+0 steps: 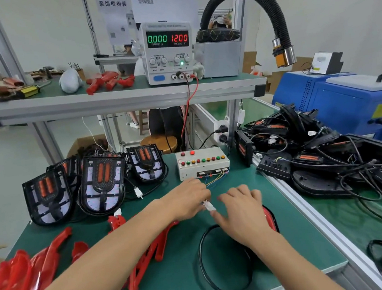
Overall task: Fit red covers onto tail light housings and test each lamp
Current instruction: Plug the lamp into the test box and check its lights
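Note:
A white plug connector (208,205) sits between my two hands at the middle of the green mat. My left hand (190,198) pinches one side of it, below the test box (202,163) with its coloured buttons and thin wires. My right hand (242,212) holds the other side; under it lies a lamp with a red cover (270,217), mostly hidden. Its black cable (203,254) loops toward the front edge. Several black housings (101,187) without covers stand at the left. Loose red covers (26,277) lie at the front left.
A power supply (168,52) on the upper shelf reads 0.000 and 12.00, with red and black leads running down. A heap of black housings and cables (320,154) fills the right bench. A blue machine (343,103) and a black hose (276,21) stand at the right.

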A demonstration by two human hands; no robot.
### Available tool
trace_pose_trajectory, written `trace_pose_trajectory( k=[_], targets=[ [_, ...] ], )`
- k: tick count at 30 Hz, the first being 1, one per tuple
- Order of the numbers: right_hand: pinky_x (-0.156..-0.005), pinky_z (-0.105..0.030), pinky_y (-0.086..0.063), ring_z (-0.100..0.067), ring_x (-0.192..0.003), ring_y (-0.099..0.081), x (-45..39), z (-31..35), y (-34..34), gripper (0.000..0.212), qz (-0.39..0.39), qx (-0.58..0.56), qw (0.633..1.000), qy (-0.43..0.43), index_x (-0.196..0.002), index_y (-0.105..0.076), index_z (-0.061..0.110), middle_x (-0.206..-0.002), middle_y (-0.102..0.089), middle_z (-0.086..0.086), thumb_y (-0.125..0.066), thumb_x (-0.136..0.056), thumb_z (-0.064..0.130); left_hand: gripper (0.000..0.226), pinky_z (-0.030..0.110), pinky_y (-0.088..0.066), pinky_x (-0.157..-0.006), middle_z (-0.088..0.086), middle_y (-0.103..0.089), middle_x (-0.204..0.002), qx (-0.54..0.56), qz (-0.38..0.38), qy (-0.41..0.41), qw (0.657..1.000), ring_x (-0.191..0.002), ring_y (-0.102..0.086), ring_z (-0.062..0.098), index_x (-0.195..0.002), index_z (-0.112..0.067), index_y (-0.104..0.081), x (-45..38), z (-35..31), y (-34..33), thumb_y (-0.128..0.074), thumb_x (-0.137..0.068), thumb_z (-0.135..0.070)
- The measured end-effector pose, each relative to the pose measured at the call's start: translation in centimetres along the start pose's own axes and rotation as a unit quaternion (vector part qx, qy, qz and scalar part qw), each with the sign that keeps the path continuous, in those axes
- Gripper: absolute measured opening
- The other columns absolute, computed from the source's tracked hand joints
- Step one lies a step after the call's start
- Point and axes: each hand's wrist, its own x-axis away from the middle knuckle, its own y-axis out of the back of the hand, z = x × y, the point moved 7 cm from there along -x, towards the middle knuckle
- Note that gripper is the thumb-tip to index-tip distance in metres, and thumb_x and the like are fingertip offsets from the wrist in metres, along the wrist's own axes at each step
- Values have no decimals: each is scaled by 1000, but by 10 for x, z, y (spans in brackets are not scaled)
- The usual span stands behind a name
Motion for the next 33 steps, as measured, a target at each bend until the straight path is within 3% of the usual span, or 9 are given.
trace_pose_trajectory(
  k=[3,6,11,16,22,33],
  targets=[
    [-91,-41,-26,-25,-112,-50,-23,14,-10,41,79,44,996,23,-100,-64,22,-108,-65,1,-46,-95,59,21,32,-36,-93,4,-64,-98,0,-11,-17,1000,-99,-53,24,-106,-13,-66,-1,-3,6,-64,-98,-33],
    [-89,-40,-26,-25,-105,-53,-31,20,-14,33,88,57,993,63,-87,-55,23,-102,-69,0,-46,-98,54,20,37,-40,-90,7,-64,-93,-7,-9,-43,999,-94,-55,28,-98,-9,-65,0,-6,9,-64,-99,-29],
    [-87,-39,-25,-26,-103,-52,-30,23,-22,31,80,88,983,139,-88,-51,20,-100,-69,-2,-38,-103,44,23,39,-40,-88,9,-65,-93,-36,10,-96,995,-93,-56,30,-97,-7,-67,-2,-13,7,-62,-101,-28],
    [-86,-37,-28,-25,-105,-50,-30,26,-23,30,87,77,973,198,-105,-62,17,-110,-64,-2,-40,-100,37,20,41,-44,-88,12,-65,-92,-4,5,-127,992,-92,-56,31,-92,-3,-67,0,-19,7,-64,-99,-22],
    [-79,-34,-23,-23,-94,-49,-32,28,-21,23,105,84,964,229,-86,-50,20,-98,-65,-3,-40,-100,35,18,39,-44,-95,11,-63,-100,8,35,-121,992,-105,-52,29,-97,-3,-65,4,-15,1,-60,-102,-20],
    [-80,-35,-25,-20,-86,-41,-36,26,-29,27,138,91,961,220,-76,-42,20,-87,-59,-2,-41,-97,38,20,33,-36,-103,12,-62,-108,-6,82,-103,991,-115,-49,28,-103,-1,-64,3,-18,-2,-55,-103,-19]
  ],
)
